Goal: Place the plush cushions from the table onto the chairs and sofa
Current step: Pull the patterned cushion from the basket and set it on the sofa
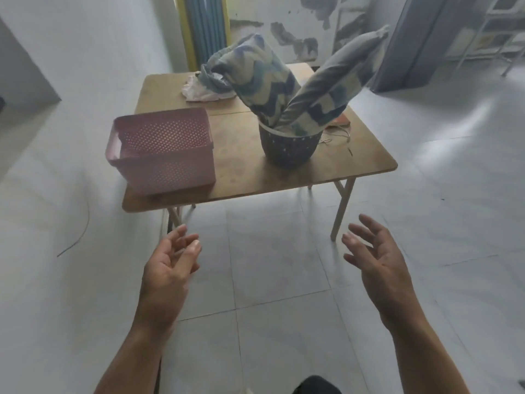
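Plush cushions, two of them, stand on end in one dark perforated basket right of the middle of the wooden worktop. One leans left, the other right, and both are patterned in blue, cream and grey. At the worktop's near left corner sits one pink perforated basket. Beyond it, at the far side, lies one crumpled white thing, perhaps a plastic bag, touching the left-leaning cushion. Just right of the dark basket lie a flat reddish thing and some thin cords. Nearer the camera, over the tiled floor and short of the worktop, the left hand has its grip apart, fingers loosely bent and holding nothing. The right hand is likewise spread and holds nothing, its palm turned inward.
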Tool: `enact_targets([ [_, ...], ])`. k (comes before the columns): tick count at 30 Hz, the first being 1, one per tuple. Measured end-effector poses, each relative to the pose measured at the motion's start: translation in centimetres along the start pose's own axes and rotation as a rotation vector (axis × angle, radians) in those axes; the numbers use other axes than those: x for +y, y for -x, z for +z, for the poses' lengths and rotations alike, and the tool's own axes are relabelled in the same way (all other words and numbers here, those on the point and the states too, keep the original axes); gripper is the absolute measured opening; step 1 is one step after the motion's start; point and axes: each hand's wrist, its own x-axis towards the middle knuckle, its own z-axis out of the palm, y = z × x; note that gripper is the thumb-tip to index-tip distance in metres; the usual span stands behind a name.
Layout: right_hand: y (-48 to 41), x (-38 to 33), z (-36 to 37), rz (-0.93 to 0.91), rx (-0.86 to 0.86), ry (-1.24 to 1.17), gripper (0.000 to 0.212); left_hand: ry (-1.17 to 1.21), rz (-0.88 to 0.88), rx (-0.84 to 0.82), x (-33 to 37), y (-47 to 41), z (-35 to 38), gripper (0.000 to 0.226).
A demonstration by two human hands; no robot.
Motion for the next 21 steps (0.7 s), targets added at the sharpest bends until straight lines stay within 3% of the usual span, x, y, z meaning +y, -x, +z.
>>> enact_targets([
  [5, -10.0, -0.6, 1.2, 0.027, 0.118, -0.031, 0.042, -0.062, 0.021, -0.113, 2.2, -10.9, 5.7, 0.040],
  [11, -25.5, 0.6, 4.0, 0.105, 0.117, -0.041, 0.059, -0.171, -0.018, -0.211, 1.3, -23.7, 15.5, 0.041],
  [17, -40.7, -1.3, 6.0, 0.175, 0.019, 0.004, 0.148, -0.357, 0.038, -0.361, 2.9, -36.7, 24.2, 0.054],
  [21, -48.4, -1.8, 8.1, 0.185, 0.031, -0.049, 0.153, -0.709, 0.216, -0.460, 2.4, -42.9, 28.7, 0.059],
])
